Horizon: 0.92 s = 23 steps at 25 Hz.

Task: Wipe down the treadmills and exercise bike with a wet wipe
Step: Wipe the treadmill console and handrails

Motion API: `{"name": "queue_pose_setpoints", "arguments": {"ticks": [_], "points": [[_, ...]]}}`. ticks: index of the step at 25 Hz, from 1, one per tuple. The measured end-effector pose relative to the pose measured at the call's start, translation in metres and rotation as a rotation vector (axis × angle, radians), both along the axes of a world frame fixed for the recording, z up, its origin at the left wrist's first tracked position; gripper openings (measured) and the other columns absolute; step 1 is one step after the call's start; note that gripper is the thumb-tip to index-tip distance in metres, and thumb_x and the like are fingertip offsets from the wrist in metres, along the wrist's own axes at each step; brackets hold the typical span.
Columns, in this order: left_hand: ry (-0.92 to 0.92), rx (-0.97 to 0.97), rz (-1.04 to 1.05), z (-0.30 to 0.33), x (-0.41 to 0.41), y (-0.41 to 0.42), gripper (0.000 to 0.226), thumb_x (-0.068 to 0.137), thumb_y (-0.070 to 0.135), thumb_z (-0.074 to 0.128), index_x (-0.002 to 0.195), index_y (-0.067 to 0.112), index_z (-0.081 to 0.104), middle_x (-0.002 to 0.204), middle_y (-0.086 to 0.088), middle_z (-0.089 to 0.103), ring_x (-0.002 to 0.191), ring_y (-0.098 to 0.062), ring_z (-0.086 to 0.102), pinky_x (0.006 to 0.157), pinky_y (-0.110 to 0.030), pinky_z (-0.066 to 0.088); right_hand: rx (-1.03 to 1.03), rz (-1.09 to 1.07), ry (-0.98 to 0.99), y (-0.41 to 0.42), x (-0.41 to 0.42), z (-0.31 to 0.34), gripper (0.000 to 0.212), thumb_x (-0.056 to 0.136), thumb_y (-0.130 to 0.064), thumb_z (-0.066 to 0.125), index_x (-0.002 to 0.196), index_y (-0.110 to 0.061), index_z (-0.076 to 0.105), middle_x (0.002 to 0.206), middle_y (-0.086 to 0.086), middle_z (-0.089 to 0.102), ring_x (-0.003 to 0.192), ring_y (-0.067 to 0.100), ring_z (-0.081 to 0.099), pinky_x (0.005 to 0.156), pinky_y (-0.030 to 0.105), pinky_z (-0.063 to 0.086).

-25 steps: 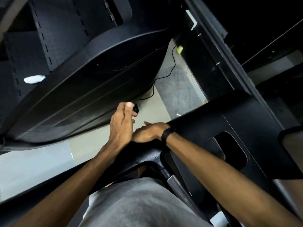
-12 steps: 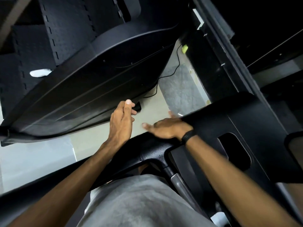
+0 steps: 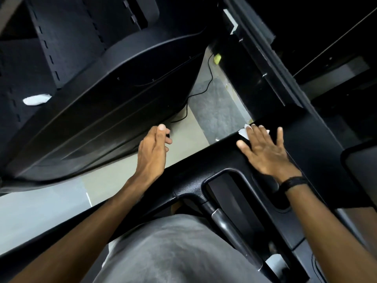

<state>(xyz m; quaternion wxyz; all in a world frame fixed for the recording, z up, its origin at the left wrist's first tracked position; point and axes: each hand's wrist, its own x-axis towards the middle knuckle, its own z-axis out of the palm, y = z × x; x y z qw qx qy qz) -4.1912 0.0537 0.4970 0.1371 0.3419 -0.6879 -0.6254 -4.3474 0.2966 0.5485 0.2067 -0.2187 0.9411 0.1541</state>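
Wipe (image 3: 244, 133) lies under the right hand's (image 3: 265, 152) spread, flat fingers (image 3: 279, 135) on the console (image 3: 204, 170); left hand (image 3: 152, 154) hangs loosely curled, holding nothing.

Treadmill console (image 3: 204, 172): matt black textured plastic; wipe (image 3: 244, 132): white cloth; handlebar (image 3: 228, 227): glossy metal.

Both arms reaching forward from the bottom of the view, bare to the wrist. Left hand (image 3: 153, 150) turned edge-on, thumb uppermost, fingers loosely curled at the tips, with no telling whether they hold anything. Right hand (image 3: 265, 152) laid flat, palm down, fingers (image 3: 279, 135) straight and spread, thumb out to the left, a dark band (image 3: 293, 183) round the wrist.
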Motion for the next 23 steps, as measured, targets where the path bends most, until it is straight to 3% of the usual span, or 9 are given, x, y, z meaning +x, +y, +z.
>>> {"name": "queue_pose_setpoints", "arguments": {"ticks": [3, 6, 8, 11, 15, 17, 19, 23], "points": [[-0.014, -0.014, -0.035, 0.001, -0.002, 0.008, 0.051, 0.088, 0.071, 0.026, 0.091, 0.034, 0.061, 0.082, 0.003, 0.069, 0.074, -0.021, 0.064, 0.084, -0.048, 0.053, -0.112, 0.11, -0.033, -0.035, 0.061, -0.009, 0.117, 0.071, -0.085, -0.022, 0.16, -0.012, -0.004, 0.169, 0.007, -0.004, 0.154, 0.021, -0.014, 0.119, 0.05, -0.023], [-0.027, -0.024, -0.081, -0.002, -0.005, 0.013, 0.053, 0.087, 0.072, 0.025, 0.092, 0.033, 0.061, 0.082, 0.004, 0.069, 0.074, -0.02, 0.065, 0.086, -0.049, 0.052, -0.337, 0.389, -0.27, -0.051, 0.132, -0.002, 0.093, 0.09, -0.077, -0.001, 0.161, -0.017, -0.001, 0.169, -0.001, -0.008, 0.153, 0.012, -0.02, 0.12, 0.047, -0.02], [-0.034, -0.044, -0.113, -0.005, -0.009, 0.013, 0.054, 0.088, 0.071, 0.025, 0.093, 0.032, 0.062, 0.081, 0.005, 0.069, 0.075, -0.02, 0.065, 0.087, -0.05, 0.052, -0.356, 0.496, -0.291, -0.03, 0.129, 0.004, 0.079, 0.096, -0.07, 0.002, 0.161, -0.025, -0.005, 0.167, -0.011, -0.013, 0.151, 0.005, -0.02, 0.118, 0.045, -0.026], [-0.041, -0.077, -0.165, -0.008, -0.014, 0.014, 0.059, 0.09, 0.071, 0.025, 0.097, 0.028, 0.065, 0.079, 0.009, 0.069, 0.081, -0.024, 0.065, 0.089, -0.052, 0.05, -0.282, 0.325, -0.008, 0.026, 0.071, 0.0, 0.076, 0.094, -0.072, -0.007, 0.158, -0.032, -0.012, 0.165, -0.016, -0.013, 0.154, 0.007, -0.011, 0.113, 0.044, -0.032], [-0.038, -0.097, -0.216, -0.007, -0.02, 0.023, 0.063, 0.09, 0.07, 0.024, 0.1, 0.025, 0.066, 0.08, 0.01, 0.07, 0.085, -0.026, 0.065, 0.091, -0.051, 0.049, -0.164, -0.228, 0.018, 0.062, 0.005, 0.007, 0.09, 0.087, -0.076, -0.002, 0.159, -0.024, -0.014, 0.168, -0.003, -0.013, 0.153, 0.012, -0.014, 0.116, 0.049, -0.027], [-0.039, -0.102, -0.228, -0.005, -0.02, 0.027, 0.062, 0.09, 0.07, 0.023, 0.101, 0.026, 0.066, 0.081, 0.01, 0.07, 0.086, -0.025, 0.066, 0.091, -0.05, 0.049, -0.176, -0.204, 0.033, 0.042, 0.024, 0.0, 0.099, 0.084, -0.08, -0.007, 0.159, -0.015, -0.015, 0.168, 0.006, -0.016, 0.154, 0.019, -0.016, 0.119, 0.048, -0.023], [-0.044, -0.098, -0.225, -0.004, -0.021, 0.029, 0.063, 0.089, 0.07, 0.022, 0.101, 0.026, 0.065, 0.081, 0.011, 0.069, 0.086, -0.024, 0.066, 0.091, -0.049, 0.049, -0.224, -0.027, 0.033, 0.025, 0.071, -0.004, 0.104, 0.082, -0.082, -0.017, 0.157, -0.011, -0.017, 0.166, 0.008, -0.02, 0.153, 0.02, -0.021, 0.119, 0.044, -0.024], [-0.059, -0.098, -0.246, -0.006, -0.025, 0.034, 0.062, 0.088, 0.07, 0.023, 0.101, 0.026, 0.065, 0.08, 0.011, 0.069, 0.084, -0.023, 0.066, 0.09, -0.048, 0.05, -0.218, 0.191, -0.092, 0.035, 0.125, 0.012, 0.095, 0.09, -0.079, -0.011, 0.157, -0.013, -0.02, 0.164, 0.002, -0.027, 0.15, 0.014, -0.028, 0.122, 0.046, -0.016]]}}
